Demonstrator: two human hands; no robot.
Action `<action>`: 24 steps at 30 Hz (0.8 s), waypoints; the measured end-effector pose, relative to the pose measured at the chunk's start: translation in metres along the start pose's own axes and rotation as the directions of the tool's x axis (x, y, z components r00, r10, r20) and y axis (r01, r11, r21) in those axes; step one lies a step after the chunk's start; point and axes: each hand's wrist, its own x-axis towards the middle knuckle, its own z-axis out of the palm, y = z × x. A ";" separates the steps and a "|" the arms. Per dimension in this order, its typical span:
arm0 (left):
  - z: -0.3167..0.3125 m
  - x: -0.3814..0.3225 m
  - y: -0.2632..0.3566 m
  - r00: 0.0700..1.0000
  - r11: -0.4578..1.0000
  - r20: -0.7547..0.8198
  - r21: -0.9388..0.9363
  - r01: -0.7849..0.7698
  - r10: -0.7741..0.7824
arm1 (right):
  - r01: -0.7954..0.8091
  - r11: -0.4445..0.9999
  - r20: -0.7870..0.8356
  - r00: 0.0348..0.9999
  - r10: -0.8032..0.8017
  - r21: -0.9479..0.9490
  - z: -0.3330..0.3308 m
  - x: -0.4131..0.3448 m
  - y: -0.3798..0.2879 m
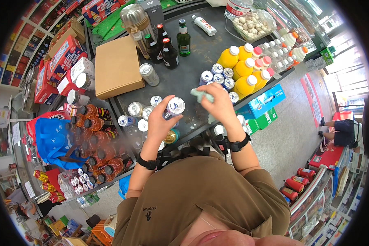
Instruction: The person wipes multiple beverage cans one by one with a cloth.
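A metal drink can (175, 106) with a silver lid and blue tab is in my left hand (160, 119), gripped around its side above the dark counter. My right hand (219, 104) pinches a pale green cloth (202, 95) between thumb and fingers. Just beyond that hand stand several cans (217, 78) with blue tabs, grouped beside yellow bottles (245, 85) with white caps. Near my left hand are more upright cans (135, 109) of mixed kinds, some partly hidden by it. Farther forward, a single silver can (149, 74) stands by a cardboard box.
The brown cardboard box (118, 67) lies at left on the counter (190, 64). Dark glass bottles (170, 53), a green glass bottle (183, 38) and a steel flask (136, 24) stand beyond it. Orange-red drink bottles (93, 138) crowd the left. A tub of garlic (253, 24) sits far right.
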 end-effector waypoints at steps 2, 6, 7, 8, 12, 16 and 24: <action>0.000 0.002 0.002 0.997 0.993 -0.025 0.095 -0.067 0.070 | 0.108 0.994 -0.135 0.985 -0.107 0.003 -0.009 0.000 0.015; 0.010 0.007 0.011 0.986 0.972 0.014 0.170 -0.165 0.165 | -0.036 0.990 0.079 0.997 0.025 0.135 -0.015 -0.011 -0.010; 0.013 0.008 0.013 0.981 0.963 0.035 0.185 -0.194 0.191 | -0.066 0.998 0.215 0.975 0.061 0.014 -0.018 -0.013 -0.025; 0.016 0.008 0.008 0.975 0.947 0.060 0.231 -0.224 0.216 | 0.008 1.000 0.204 0.979 -0.003 -0.026 -0.010 -0.018 -0.029; 0.029 0.006 0.007 0.972 0.927 0.119 0.295 -0.231 0.204 | 0.021 0.987 0.191 0.982 0.010 -0.161 0.006 -0.030 -0.024; 0.032 0.008 0.002 0.961 0.940 0.232 0.268 -0.212 0.150 | 0.001 0.988 0.205 0.978 0.031 -0.156 0.004 -0.035 -0.009; -0.009 0.016 0.002 0.985 0.958 0.016 0.231 -0.168 0.169 | -0.046 0.917 0.151 0.982 0.115 -0.396 -0.002 -0.045 0.065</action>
